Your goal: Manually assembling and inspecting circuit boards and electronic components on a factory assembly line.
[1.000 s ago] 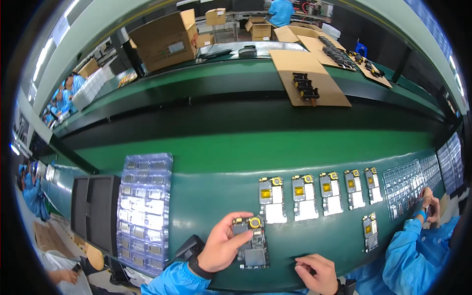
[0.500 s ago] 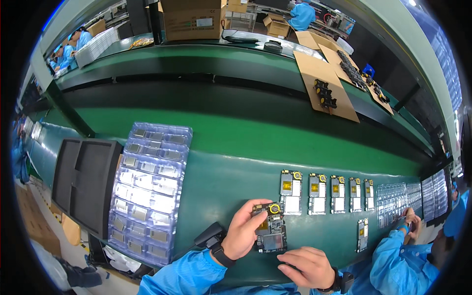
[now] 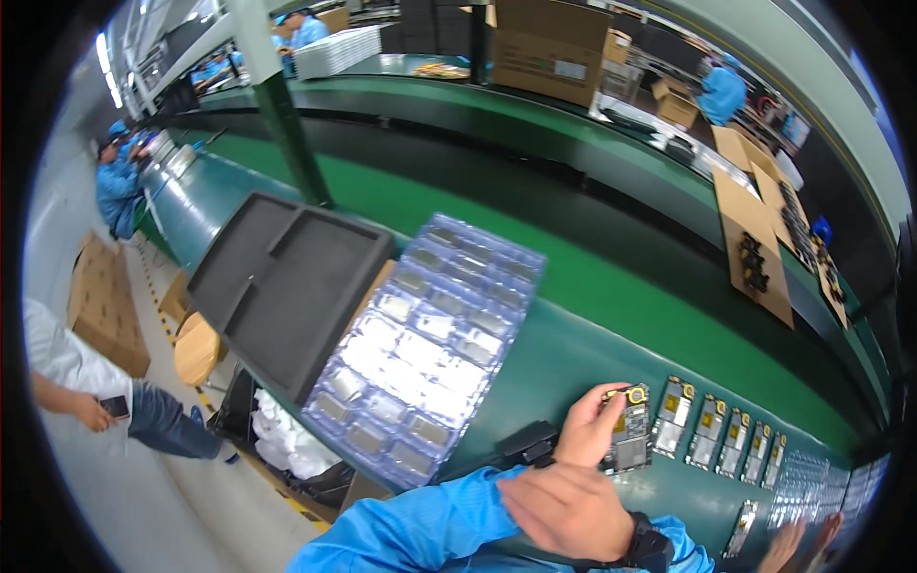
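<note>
My left hand point(image 3: 585, 428) grips a circuit board point(image 3: 629, 441) by its left edge, thumb across its face. The board is dark, with a yellow ring at its top and a grey metal shield lower down. In front of my left wrist, my right hand point(image 3: 568, 508) reaches leftward, fingers stretched out and slightly blurred, with nothing seen in it. Beyond it lies a clear plastic tray point(image 3: 533, 260) whose pockets hold several flat grey metal pieces. Just right of the held board, another circuit board point(image 3: 673, 416) heads a row of several similar ones on the green bench.
A black foam tray point(image 3: 287, 286) lies beside the clear tray. One board point(image 3: 740, 528) lies apart, near a co-worker's hands point(image 3: 788, 546) and more clear trays point(image 3: 812, 492). A green post point(image 3: 291, 143) rises behind. At far left stands a person with a phone point(image 3: 115, 408).
The view has swung left, bringing more of the trays and a standing person into sight. My right hand has moved from beside the board leftward across my left wrist. My left hand still holds the board.
</note>
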Action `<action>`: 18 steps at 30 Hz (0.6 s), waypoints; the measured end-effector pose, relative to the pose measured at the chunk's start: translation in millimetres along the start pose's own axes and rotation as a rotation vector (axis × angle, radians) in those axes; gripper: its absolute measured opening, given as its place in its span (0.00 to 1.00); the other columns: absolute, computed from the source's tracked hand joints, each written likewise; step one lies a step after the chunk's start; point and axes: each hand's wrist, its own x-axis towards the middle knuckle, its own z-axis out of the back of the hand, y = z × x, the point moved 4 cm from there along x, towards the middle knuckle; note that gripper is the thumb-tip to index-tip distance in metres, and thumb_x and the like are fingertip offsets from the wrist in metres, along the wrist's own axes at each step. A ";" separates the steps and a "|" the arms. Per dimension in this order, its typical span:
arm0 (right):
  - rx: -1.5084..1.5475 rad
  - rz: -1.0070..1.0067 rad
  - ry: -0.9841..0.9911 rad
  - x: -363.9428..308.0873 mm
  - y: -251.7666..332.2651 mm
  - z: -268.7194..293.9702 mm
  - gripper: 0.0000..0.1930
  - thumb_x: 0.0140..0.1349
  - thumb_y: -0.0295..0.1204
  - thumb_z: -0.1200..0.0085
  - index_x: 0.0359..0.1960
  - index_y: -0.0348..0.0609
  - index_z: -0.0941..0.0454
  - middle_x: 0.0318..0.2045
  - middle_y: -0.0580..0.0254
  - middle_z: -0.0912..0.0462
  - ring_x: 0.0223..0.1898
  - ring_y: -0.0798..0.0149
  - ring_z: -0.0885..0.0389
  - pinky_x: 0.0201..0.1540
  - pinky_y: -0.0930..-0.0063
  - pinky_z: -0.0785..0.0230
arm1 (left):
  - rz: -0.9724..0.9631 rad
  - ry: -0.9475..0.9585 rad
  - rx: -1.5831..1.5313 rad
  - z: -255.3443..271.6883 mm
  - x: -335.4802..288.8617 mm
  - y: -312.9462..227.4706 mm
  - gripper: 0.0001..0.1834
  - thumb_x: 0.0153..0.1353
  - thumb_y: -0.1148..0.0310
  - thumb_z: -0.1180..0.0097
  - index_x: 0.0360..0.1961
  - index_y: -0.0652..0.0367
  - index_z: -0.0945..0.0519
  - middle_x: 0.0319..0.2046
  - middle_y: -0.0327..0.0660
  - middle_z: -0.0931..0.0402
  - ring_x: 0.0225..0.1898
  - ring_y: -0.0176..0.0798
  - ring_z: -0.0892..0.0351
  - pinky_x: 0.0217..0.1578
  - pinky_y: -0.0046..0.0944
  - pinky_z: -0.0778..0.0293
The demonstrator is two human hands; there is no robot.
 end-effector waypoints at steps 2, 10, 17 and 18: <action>0.032 0.029 -0.072 17.6 -9.3 -10.9 0.12 0.52 0.26 0.35 0.40 0.40 0.17 0.33 0.58 0.16 0.30 0.58 0.17 0.33 0.69 0.24 | -0.040 -0.033 0.028 5.5 4.5 -1.0 0.14 0.72 0.70 0.49 0.55 0.66 0.24 0.42 0.40 0.19 0.41 0.27 0.21 0.42 0.27 0.25; -0.147 -0.022 0.170 73.3 -23.9 -72.8 0.04 0.59 0.30 0.45 0.30 0.44 0.22 0.29 0.62 0.25 0.36 0.58 0.21 0.34 0.63 0.26 | -0.131 -0.017 0.140 6.0 11.8 -4.3 0.17 0.72 0.72 0.49 0.57 0.69 0.25 0.43 0.39 0.18 0.41 0.25 0.22 0.43 0.26 0.26; -0.264 -0.003 0.235 78.8 -16.5 -101.6 0.02 0.51 0.28 0.45 0.25 0.45 0.23 0.27 0.65 0.27 0.33 0.62 0.23 0.31 0.67 0.28 | -0.125 -0.040 0.149 6.1 5.2 -21.1 0.16 0.72 0.71 0.49 0.56 0.70 0.25 0.41 0.40 0.18 0.40 0.25 0.22 0.41 0.27 0.25; -0.318 0.010 0.213 76.4 -13.6 -107.7 0.02 0.49 0.28 0.45 0.24 0.45 0.23 0.26 0.66 0.27 0.33 0.63 0.23 0.30 0.69 0.30 | -0.116 -0.038 0.139 7.2 2.8 -25.6 0.17 0.72 0.71 0.49 0.57 0.70 0.26 0.42 0.41 0.19 0.41 0.26 0.22 0.42 0.27 0.25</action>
